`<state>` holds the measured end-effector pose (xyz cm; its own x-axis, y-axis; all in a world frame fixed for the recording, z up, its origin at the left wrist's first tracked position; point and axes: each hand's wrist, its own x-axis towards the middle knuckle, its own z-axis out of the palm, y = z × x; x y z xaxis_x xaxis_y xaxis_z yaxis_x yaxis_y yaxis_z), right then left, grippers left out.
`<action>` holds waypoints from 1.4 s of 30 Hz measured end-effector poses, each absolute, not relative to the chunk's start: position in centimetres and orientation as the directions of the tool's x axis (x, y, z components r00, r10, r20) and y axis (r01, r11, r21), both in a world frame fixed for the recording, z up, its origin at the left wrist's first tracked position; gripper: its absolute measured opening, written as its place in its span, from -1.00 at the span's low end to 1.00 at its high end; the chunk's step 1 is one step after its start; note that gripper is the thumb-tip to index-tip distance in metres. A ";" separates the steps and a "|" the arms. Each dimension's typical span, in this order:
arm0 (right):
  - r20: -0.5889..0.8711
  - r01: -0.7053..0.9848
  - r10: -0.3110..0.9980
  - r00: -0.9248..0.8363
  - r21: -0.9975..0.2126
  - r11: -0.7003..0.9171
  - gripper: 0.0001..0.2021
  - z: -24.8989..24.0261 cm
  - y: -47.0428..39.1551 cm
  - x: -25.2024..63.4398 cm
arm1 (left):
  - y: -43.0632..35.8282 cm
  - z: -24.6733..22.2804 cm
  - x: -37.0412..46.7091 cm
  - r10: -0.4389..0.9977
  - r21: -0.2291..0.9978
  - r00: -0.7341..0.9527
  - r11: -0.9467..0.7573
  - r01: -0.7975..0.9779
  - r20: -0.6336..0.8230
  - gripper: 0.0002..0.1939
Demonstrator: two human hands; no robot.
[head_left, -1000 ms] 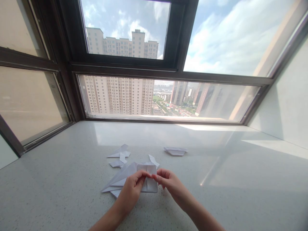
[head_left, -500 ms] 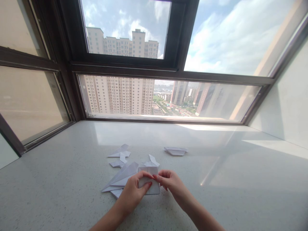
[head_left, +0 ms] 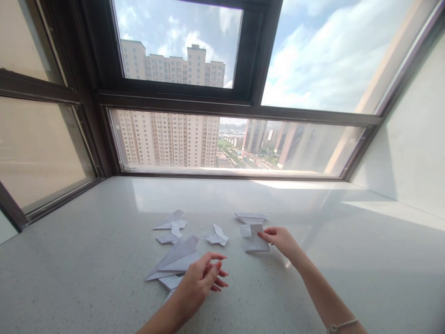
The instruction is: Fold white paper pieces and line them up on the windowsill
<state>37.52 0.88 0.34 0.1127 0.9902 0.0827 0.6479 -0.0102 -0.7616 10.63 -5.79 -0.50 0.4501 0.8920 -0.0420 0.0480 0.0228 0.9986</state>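
Between thumb and fingers, my right hand (head_left: pixel 281 240) pinches the right edge of a squarish folded white paper (head_left: pixel 255 240), which has a small square flap at its upper left. Just behind it lies a boat-like folded paper (head_left: pixel 250 217). My left hand (head_left: pixel 205 277) holds nothing, its fingers apart and pointing right. Beside it, a large paper plane (head_left: pixel 175 260) rests on the sill, with another folded paper (head_left: pixel 170 281) partly hidden under it and the hand. A small star-like folded paper (head_left: pixel 217 235) sits between the two hands, farther back.
Two more folded papers, a pointed one (head_left: pixel 172 220) and an angular one (head_left: pixel 170 235), lie at the back left. The pale speckled sill (head_left: pixel 313 287) runs up to a dark window frame (head_left: pixel 229 176). A white wall (head_left: pixel 410 139) bounds the right side.
My right hand has carried the squarish folded paper to the right and away from me. My left hand has let go of it and spread its fingers. The star-like paper is now uncovered.
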 end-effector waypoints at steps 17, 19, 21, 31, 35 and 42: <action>0.223 0.876 0.950 0.219 -0.473 -0.091 -0.85 -0.7 2.0 39.3 | -5.7 -0.9 10.6 0.897 1.000 0.441 -0.009 0.013 0.003 -0.50; 0.250 0.886 0.942 0.225 -0.455 -0.092 -0.86 -0.8 2.1 39.3 | -5.6 -1.0 10.6 0.899 1.000 0.439 -0.012 0.011 0.006 -0.51; 0.276 0.890 0.932 0.233 -0.447 -0.091 -0.84 -1.0 2.2 39.3 | -5.6 -1.1 10.6 0.904 1.000 0.427 -0.011 0.005 0.008 -0.49; 0.329 0.845 0.894 0.302 -0.527 -0.092 -0.69 -0.1 1.7 40.0 | -5.6 -0.8 10.5 0.931 0.996 0.366 -0.048 0.073 0.018 -0.58; 0.365 0.829 0.875 0.317 -0.555 -0.068 -0.67 0.4 1.3 39.5 | -5.8 -0.4 10.2 0.919 0.964 0.389 -0.156 0.218 0.061 -0.72; 0.446 0.817 0.876 0.184 -0.565 0.116 -0.67 1.7 0.3 36.1 | -4.1 3.3 6.8 0.961 0.933 0.114 -0.274 0.234 0.254 -0.70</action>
